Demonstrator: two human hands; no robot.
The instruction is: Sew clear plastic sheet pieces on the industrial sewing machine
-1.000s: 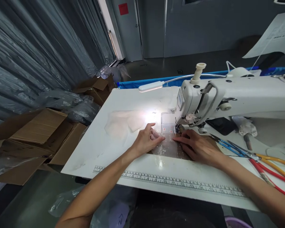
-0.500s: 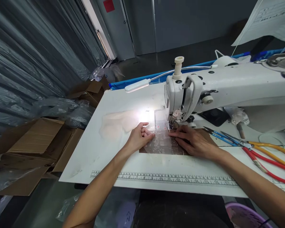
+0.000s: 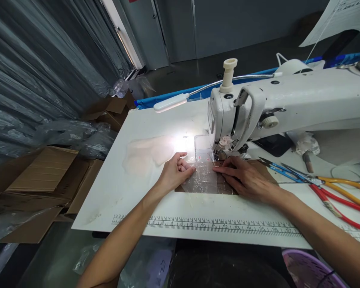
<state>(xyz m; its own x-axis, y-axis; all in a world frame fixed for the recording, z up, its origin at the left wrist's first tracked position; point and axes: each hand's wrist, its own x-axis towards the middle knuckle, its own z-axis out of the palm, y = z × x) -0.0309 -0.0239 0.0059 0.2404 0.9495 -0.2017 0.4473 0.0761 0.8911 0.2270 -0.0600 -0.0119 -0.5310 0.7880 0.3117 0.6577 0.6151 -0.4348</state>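
Note:
A clear plastic sheet [image 3: 202, 180] with small red marks lies over a dark brown sheet [image 3: 225, 188] on the sewing table. My left hand [image 3: 177, 172] is closed at the plastic's left edge, thumb and fingers pinched together. From the right, my right hand [image 3: 243, 174] has its thumb and index finger closed at the plastic's other side, just in front of the needle area. The sewing machine [image 3: 228, 120] stands directly behind the work, its presser foot [image 3: 218, 155] close to my right fingertips. What lies beneath my right palm is partly hidden.
Blue snips [image 3: 283, 172] and scissors with red and orange handles [image 3: 333, 196] lie right of my hand. A lit lamp [image 3: 171, 103] hangs over the table [image 3: 105, 200], whose front edge carries a printed ruler [image 3: 204, 226]. Open cardboard boxes [image 3: 45, 170] stand left; a purple basket [image 3: 306, 266] is below.
The camera view has shifted slightly, so the machine and scissors appear a little farther right. Both hands keep nearly the same place on the plastic.

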